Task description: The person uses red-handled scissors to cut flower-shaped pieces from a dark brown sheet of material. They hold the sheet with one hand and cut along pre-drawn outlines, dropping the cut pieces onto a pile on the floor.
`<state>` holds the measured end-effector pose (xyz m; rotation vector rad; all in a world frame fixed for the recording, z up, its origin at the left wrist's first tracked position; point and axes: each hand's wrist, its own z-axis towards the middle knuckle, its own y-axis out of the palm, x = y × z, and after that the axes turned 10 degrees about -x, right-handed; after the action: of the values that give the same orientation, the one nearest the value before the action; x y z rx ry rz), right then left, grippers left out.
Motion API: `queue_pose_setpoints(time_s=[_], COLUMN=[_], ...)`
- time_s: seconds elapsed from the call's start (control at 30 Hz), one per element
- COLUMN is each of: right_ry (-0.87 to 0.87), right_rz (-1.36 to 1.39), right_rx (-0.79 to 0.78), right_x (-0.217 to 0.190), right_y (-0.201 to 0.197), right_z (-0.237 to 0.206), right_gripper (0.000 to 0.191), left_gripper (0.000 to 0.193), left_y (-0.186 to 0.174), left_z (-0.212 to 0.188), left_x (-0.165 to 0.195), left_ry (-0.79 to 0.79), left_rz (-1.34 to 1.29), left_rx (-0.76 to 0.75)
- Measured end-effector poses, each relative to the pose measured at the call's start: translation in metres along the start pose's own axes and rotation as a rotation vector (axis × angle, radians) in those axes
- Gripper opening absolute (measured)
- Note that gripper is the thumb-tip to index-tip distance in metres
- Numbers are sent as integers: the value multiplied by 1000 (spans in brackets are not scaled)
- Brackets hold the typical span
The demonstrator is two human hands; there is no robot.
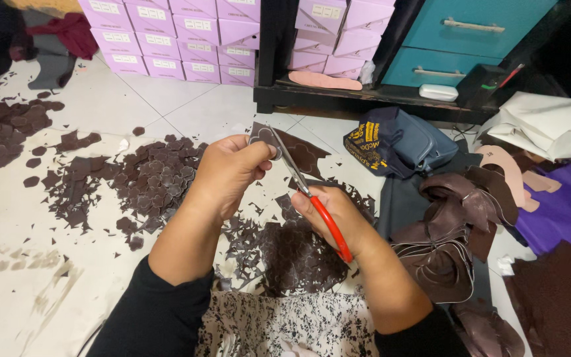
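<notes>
My left hand pinches a small dark brown flower-shaped piece at its upper edge, held above the floor. My right hand grips red-handled scissors, whose metal blades point up and left and close on that brown piece. Below the hands lies a heap of dark brown offcuts. A pile of cut brown flower shapes lies left of my left hand on the white tiled floor.
Rolled dark brown leather strips lie to the right, beside a navy bag. Stacked lilac boxes line the back wall. A black shelf holds a pink insole, with teal drawers above. Purple material lies far right.
</notes>
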<state>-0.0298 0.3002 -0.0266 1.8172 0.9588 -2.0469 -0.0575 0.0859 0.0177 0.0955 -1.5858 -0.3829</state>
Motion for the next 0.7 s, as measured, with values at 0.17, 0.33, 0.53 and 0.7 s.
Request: queue_pose_setpoints(time_s=[0.17, 0.33, 0.53, 0.7], right_ry=[50, 31, 84, 68], right_rz=[208, 226, -5, -95], right_rx=[71, 91, -7, -23], right_x=[2, 2, -2, -1], right_y=[8, 10, 1, 0], right_z=[2, 3, -1, 0], right_gripper=[45, 49, 50, 51], left_gripper=[10, 14, 16, 17], left_y=[6, 17, 7, -1], left_z=[-3, -3, -2, 0], left_x=[-4, -6, -3, -3], left_ry=[42, 69, 25, -15], left_rz=[-52, 17, 241, 331], left_rx=[-48, -15, -5, -19])
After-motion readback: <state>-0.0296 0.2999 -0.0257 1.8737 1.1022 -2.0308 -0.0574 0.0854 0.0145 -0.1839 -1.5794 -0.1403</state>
